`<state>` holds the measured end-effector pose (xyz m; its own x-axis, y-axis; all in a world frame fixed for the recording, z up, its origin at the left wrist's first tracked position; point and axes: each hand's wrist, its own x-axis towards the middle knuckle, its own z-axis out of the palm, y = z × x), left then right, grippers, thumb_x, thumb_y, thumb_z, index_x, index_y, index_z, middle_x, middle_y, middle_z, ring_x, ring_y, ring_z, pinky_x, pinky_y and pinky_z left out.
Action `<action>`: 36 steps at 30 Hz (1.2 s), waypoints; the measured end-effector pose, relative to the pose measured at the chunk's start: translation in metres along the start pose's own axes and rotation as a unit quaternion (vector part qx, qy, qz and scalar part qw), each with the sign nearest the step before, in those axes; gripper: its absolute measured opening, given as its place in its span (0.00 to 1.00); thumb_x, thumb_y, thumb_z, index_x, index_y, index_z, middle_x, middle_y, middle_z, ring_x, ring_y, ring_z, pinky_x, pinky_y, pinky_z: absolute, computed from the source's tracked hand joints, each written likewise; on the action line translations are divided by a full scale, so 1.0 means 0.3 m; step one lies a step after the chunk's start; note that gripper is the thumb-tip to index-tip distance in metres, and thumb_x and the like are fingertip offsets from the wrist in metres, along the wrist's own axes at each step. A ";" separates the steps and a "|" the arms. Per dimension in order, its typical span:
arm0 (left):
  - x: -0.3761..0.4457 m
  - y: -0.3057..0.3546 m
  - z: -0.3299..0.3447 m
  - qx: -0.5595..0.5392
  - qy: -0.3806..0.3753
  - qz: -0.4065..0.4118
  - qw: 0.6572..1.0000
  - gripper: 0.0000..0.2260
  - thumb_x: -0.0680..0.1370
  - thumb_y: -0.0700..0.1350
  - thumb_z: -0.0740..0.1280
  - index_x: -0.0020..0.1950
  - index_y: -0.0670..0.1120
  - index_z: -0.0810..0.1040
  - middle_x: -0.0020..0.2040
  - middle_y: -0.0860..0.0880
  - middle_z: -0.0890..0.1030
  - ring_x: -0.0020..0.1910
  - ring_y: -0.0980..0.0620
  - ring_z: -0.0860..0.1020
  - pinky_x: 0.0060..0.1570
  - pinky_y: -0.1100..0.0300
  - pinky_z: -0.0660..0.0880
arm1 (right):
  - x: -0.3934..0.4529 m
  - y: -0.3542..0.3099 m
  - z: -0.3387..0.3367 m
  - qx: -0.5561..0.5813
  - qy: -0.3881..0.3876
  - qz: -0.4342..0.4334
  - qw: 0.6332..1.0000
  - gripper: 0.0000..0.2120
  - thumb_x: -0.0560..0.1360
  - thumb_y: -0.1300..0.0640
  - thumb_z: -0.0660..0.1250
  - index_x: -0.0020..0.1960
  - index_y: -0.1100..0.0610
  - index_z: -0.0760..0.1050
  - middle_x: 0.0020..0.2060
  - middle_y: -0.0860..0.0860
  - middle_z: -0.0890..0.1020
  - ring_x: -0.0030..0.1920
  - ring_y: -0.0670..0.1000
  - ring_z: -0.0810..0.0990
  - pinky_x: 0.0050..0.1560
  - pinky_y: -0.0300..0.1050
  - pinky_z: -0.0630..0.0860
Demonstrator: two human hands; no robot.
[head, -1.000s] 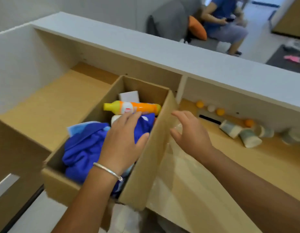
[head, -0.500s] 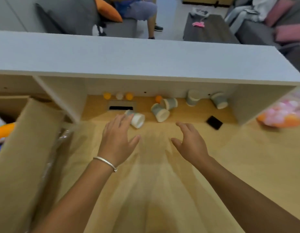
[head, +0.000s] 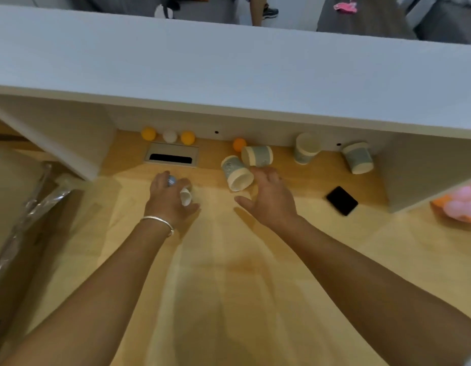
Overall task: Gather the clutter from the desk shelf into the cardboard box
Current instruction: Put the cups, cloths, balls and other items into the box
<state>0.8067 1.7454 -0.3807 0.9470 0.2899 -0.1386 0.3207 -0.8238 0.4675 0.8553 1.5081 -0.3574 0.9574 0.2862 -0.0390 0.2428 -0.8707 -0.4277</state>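
1. Two hands reach over the wooden desk [head: 229,273] toward the shelf recess.
2. Left hand [head: 169,200] curls its fingers round a small paper cup [head: 185,197] lying on the desk.
3. Right hand [head: 268,199] has fingers spread, touching a tipped cup [head: 237,173].
4. Cardboard box [head: 15,196] sits at the far left edge.
5. Three more cups and four balls lie along the back wall.

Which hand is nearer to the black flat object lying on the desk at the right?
The right hand. It is open beside a tipped paper cup, with the black flat object further to its right. The left hand grips another cup, farther away.
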 end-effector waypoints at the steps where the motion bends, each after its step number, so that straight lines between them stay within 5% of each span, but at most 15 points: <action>1: -0.004 -0.011 0.002 -0.007 0.008 0.004 1.000 0.24 0.67 0.47 0.77 0.62 0.50 0.78 0.73 0.39 0.61 0.73 0.41 0.57 0.67 0.53 0.62 | 0.029 -0.022 0.026 -0.007 0.001 -0.010 1.000 0.38 0.69 0.36 0.69 0.73 0.48 0.61 0.68 0.54 0.67 0.64 0.57 0.70 0.60 0.52 0.72; 8: -0.049 -0.072 -0.041 -0.052 0.049 -0.007 0.997 0.20 0.71 0.33 0.67 0.61 0.48 0.79 0.72 0.43 0.64 0.70 0.43 0.65 0.64 0.60 0.63 | 0.144 -0.112 0.144 -0.068 0.004 0.004 0.998 0.30 0.71 0.41 0.69 0.69 0.47 0.63 0.64 0.55 0.68 0.58 0.61 0.73 0.53 0.52 0.72; 12: -0.105 -0.103 -0.129 -0.012 0.062 0.022 0.998 0.22 0.73 0.32 0.63 0.63 0.51 0.77 0.71 0.43 0.66 0.69 0.41 0.66 0.64 0.53 0.67 | 0.154 -0.151 0.161 -0.029 0.025 0.033 0.999 0.25 0.72 0.52 0.68 0.68 0.50 0.67 0.62 0.57 0.69 0.54 0.63 0.74 0.47 0.49 0.73; 16: -0.191 -0.158 -0.259 -0.086 0.078 0.015 0.993 0.23 0.71 0.31 0.59 0.59 0.50 0.80 0.68 0.47 0.70 0.63 0.46 0.70 0.57 0.61 0.67 | 0.100 -0.274 0.171 0.062 0.056 0.015 0.996 0.28 0.68 0.54 0.72 0.66 0.51 0.68 0.61 0.55 0.71 0.52 0.59 0.75 0.42 0.44 0.69; 20: -0.296 -0.219 -0.425 -0.121 0.148 0.047 0.980 0.25 0.68 0.28 0.58 0.58 0.48 0.80 0.59 0.50 0.77 0.55 0.50 0.75 0.54 0.64 0.69 | 0.016 -0.476 0.150 0.117 0.066 -0.043 0.990 0.29 0.68 0.52 0.72 0.67 0.52 0.68 0.58 0.52 0.70 0.50 0.53 0.75 0.42 0.44 0.69; 24: -0.406 -0.299 -0.633 -0.146 0.234 0.046 0.960 0.21 0.70 0.29 0.59 0.57 0.47 0.79 0.54 0.54 0.76 0.50 0.62 0.71 0.50 0.78 0.64 | -0.046 -0.736 0.095 0.163 0.073 -0.090 0.980 0.29 0.70 0.49 0.72 0.68 0.49 0.67 0.61 0.47 0.70 0.52 0.46 0.73 0.44 0.43 0.72; 28: -0.536 -0.420 -0.837 -0.147 0.307 0.037 0.940 0.19 0.71 0.35 0.56 0.57 0.46 0.78 0.54 0.53 0.77 0.52 0.58 0.72 0.54 0.74 0.65 | -0.078 -1.017 0.054 0.195 0.079 -0.162 0.964 0.28 0.70 0.47 0.71 0.67 0.48 0.67 0.59 0.45 0.69 0.50 0.39 0.69 0.41 0.32 0.68; 36: -0.747 -0.697 -1.037 -0.128 0.381 -0.017 0.916 0.21 0.72 0.34 0.53 0.60 0.42 0.77 0.59 0.49 0.74 0.58 0.60 0.69 0.60 0.76 0.60 | -0.129 -1.455 0.103 0.264 0.035 -0.228 0.937 0.28 0.70 0.45 0.72 0.67 0.46 0.66 0.60 0.45 0.70 0.53 0.42 0.72 0.47 0.36 0.74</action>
<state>0.5209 2.0041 -0.1758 0.6162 0.6485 0.4469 0.2417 -0.6958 0.6763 0.7075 1.8895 -0.1972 0.7856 0.5370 0.3074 0.5353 -0.3407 -0.7729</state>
